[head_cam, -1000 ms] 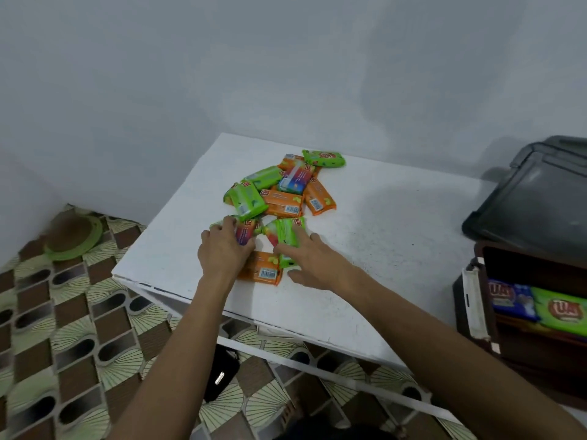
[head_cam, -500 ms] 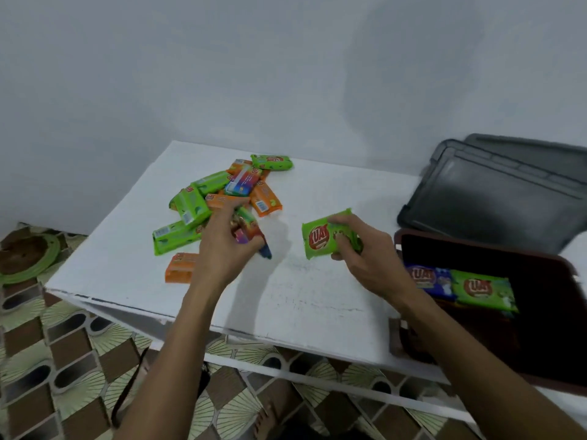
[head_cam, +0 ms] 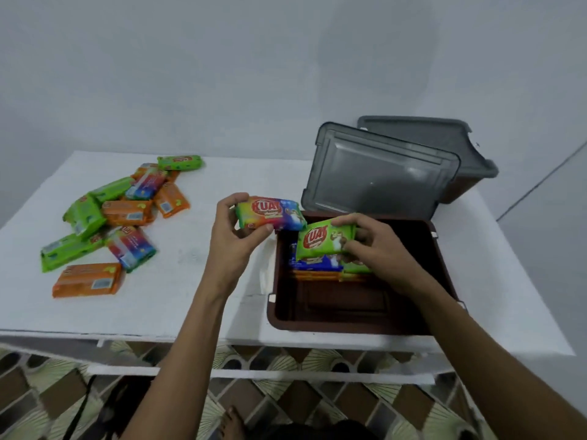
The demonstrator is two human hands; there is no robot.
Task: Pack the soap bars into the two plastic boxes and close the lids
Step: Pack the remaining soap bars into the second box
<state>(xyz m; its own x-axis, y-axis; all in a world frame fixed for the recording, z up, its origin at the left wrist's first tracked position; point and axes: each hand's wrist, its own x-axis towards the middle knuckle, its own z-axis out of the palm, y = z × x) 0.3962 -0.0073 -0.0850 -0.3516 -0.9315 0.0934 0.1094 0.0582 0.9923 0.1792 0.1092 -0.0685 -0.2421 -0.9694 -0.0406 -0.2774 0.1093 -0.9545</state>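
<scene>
My left hand grips a multicolour soap bar just left of the open brown box. My right hand holds a green soap bar over the box's far part, above several bars lying inside. The box's grey lid stands open behind it. A second box with a grey lid sits further back. A pile of loose soap bars in green, orange and multicolour wrappers lies on the white table at the left.
A white wall rises close behind the table. Patterned tiled floor shows below the table's front edge, with a dark object lying on it. My bare foot appears at the bottom.
Both hands have moved right from the pile to the brown box, each carrying a bar. The view has swung right, so the box is now central.
</scene>
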